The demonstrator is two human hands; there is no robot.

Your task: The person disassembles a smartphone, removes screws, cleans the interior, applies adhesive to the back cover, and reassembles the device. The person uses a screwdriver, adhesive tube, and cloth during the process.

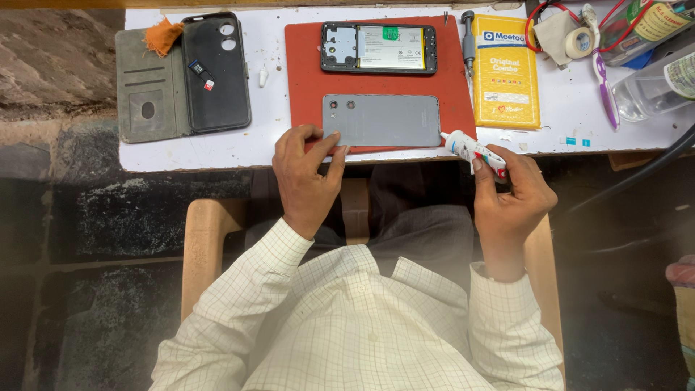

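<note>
- The grey rectangular phone back cover [381, 120] lies flat, camera holes toward the left, on the near half of a red rubber work mat [304, 80], close to the front edge of the white bench [217, 148].
- The left hand [308, 174] rests on the cover's near left corner, fingers spread and pressing down rather than curled round anything; it pins the cover, it does not lift it.
- The right hand [510, 199] is closed round a small white glue tube with red and green print [474, 150], its thin nozzle pointing at the cover's right end and just short of it.
- As I judge it, the step in hand is gluing the cover's edge: the tube is aimed but no bead shows yet.
- The next move seems to call for a steady nozzle along the rim, a light squeeze, and the left hand keeping the cover from sliding.
- Behind the cover on the same mat lies the opened black phone body [379, 48], its battery and boards showing.
- Left of the mat sits an open grey-and-black wallet phone case [181, 76] with an orange cloth scrap [163, 35] at its top edge.
- Right of the mat lie a grey-handled screwdriver [468, 43], a yellow flat packet [507, 72], a roll of pale tape [579, 42] and a purple toothbrush [604, 83].
</note>
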